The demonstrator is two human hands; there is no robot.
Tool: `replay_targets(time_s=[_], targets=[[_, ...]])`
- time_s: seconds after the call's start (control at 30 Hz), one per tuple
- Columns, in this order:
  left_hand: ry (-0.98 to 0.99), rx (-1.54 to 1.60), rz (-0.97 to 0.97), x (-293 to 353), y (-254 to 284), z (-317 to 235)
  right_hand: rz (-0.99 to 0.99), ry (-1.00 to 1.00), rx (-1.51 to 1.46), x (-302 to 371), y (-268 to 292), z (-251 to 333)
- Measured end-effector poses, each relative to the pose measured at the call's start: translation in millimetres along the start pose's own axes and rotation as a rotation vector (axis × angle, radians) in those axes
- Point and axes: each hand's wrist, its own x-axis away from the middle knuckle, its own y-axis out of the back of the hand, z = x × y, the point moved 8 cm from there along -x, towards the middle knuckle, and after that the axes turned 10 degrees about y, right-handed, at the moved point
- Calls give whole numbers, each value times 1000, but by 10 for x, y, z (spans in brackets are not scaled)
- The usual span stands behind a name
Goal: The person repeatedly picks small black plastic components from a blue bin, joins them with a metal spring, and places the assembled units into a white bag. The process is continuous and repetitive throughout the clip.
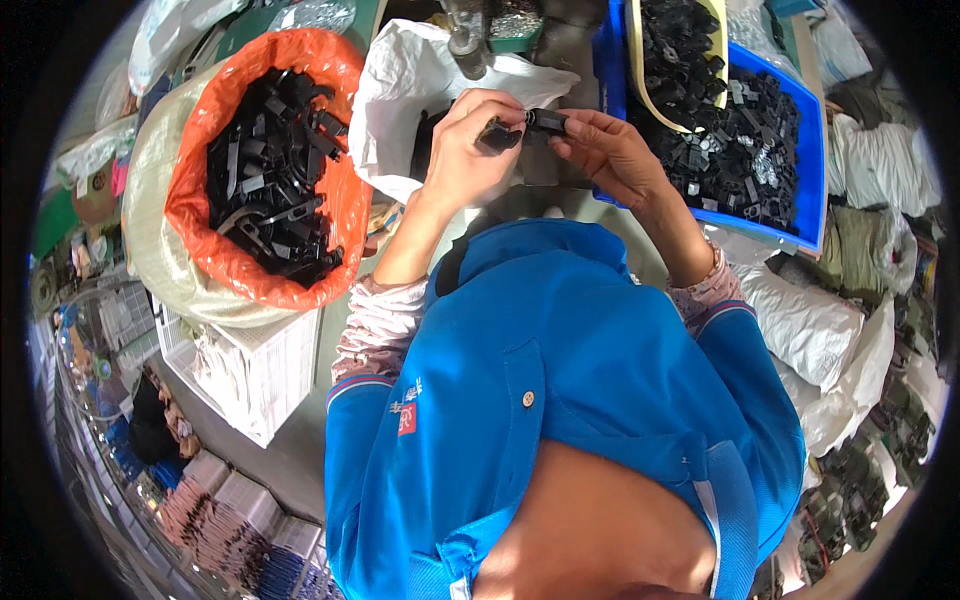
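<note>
My left hand (466,148) is closed around a black plastic part (497,138), whose end sticks out between thumb and fingers. Between thumb and fingertips, my right hand (618,158) pinches a smaller black plastic piece (546,121). The two pieces meet or nearly meet in front of me; I cannot tell whether they are joined. Just beyond my left hand stands a metal machine head (467,45). Beneath the hands is a white sack (392,80) with dark contents, partly hidden by the left hand.
At left, an orange-lined sack (188,190) full of black plastic parts stands by a white plastic crate (262,385). A blue bin (815,165) of small black pieces lies at right, with a cream tray (722,60) of black parts over it. White sacks (800,320) are piled at right.
</note>
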Motion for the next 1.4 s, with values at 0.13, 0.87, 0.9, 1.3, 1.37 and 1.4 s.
replay_targets(time_s=[0.13, 0.87, 0.9, 1.3, 1.37, 1.4], targets=[[109, 57, -55, 47, 76, 115, 3, 157, 181, -106, -86, 36], [837, 799, 346, 569, -33, 458, 134, 224, 391, -276, -270, 374], [830, 781, 379, 574, -56, 426, 126, 266, 442, -275, -335, 412], [815, 850, 386, 624, -225, 328, 285, 271, 792, -290, -434, 356], [806, 858, 374, 619, -251, 333, 278, 254, 768, -274, -441, 328], [804, 865, 369, 617, -265, 345, 274, 246, 756, -266, -438, 317]])
